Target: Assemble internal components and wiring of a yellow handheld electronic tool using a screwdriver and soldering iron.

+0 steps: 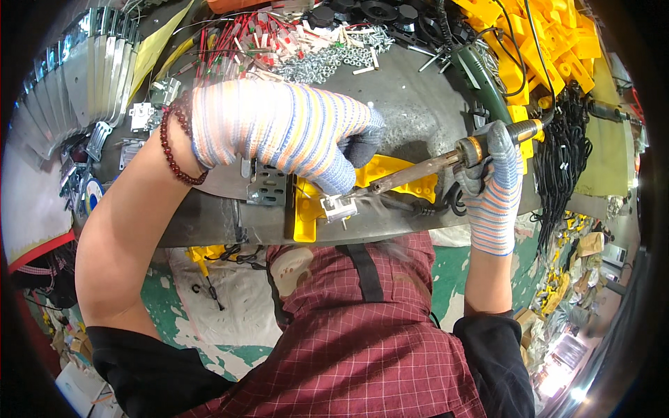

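My right hand (493, 198), in a striped knit glove, grips a soldering iron (419, 170) by its handle. The iron slants down to the left, its tip at a small silver metal part (340, 208) near the table's front edge. Faint smoke shows around the tip. My left hand (282, 132), gloved alike, reaches over from the left with its fingers curled together just above that part. What those fingers pinch is hidden. Under and beside them lies a yellow plastic piece (305, 221); a perforated metal plate (267, 187) is left of it.
Along the back lie heaped nuts (327, 64), red-and-white wired pieces (237, 43) and black round parts. A green-handled tool (482, 82), piled yellow plastic parts (550, 42) and bundled black cables (563, 150) sit at the right. Curved metal strips (77, 87) are stacked at the left.
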A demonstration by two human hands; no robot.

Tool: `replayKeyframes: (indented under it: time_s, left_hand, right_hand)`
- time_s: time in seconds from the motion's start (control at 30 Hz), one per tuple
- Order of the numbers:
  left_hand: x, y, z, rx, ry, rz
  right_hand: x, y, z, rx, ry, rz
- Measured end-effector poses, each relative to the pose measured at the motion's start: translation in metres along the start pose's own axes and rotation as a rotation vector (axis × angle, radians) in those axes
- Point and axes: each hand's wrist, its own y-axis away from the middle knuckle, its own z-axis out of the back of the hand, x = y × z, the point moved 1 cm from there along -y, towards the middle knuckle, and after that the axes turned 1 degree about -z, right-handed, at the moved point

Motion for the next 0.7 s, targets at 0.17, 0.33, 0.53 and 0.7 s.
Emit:
replayKeyframes:
  time_s: [0.17,0.33,0.53,0.7]
  left_hand:
    - [-0.002,0.007,-0.002,-0.02,-0.03,0.001]
    - [-0.001,0.005,-0.003,-0.024,-0.017,0.004]
    - [0.004,0.002,-0.002,0.014,0.015,-0.019]
    - [0.004,0.012,-0.002,-0.023,-0.025,-0.012]
  right_hand:
    - [0.001,0.004,-0.008,0.022,-0.006,-0.004]
    - [-0.005,0.001,-0.003,0.006,-0.05,-0.013]
    - [-0.003,0.0,0.0,0.053,-0.028,-0.056]
    - [0.003,-0.011,0.002,0.041,-0.065,0.062]
